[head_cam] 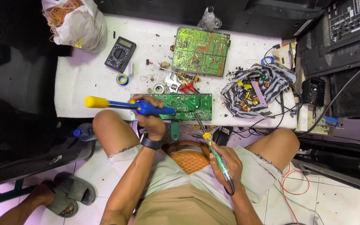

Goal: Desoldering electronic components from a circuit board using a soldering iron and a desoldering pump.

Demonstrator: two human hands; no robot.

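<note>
Fingers (226,163) of the right hand (226,164) are closed around a soldering iron (217,160) with a see-through green handle. Its thin metal tip points up at the near edge of the small green circuit board (179,106). The left hand (151,121) is closed too, wrapped around a blue solder sucker (130,105) with a yellow knob. The sucker lies across the left end of the board, with its knob sticking out past that end.

The board sits right at the front edge of the table, just above the person's bare knees. That looks risky. The iron's tip is probably hot, and it is close to the legs and the shorts. A slip could mean a burn. The board is not clamped down, so a push from either tool could slide it off the edge. The iron's cord trails down near the lap and could snag. Small bits lie all around the board, and one could be knocked to the floor and lost.

The white table (84,79) is dirty with dark crumbs. Behind the board are rolls of tape, red-handled pliers and small parts. Farther back lies a bigger green board (201,51). Back and to the left of the small board sit a black meter (120,53) and a white bag of copper wire (76,21). To the right of the board is a striped cloth heaped with parts (257,89). Beyond that stand dark machine cases. The floor is pale tile, and another person's foot in a grey sandal (65,193) shows well left of the board, down on the floor.
</note>
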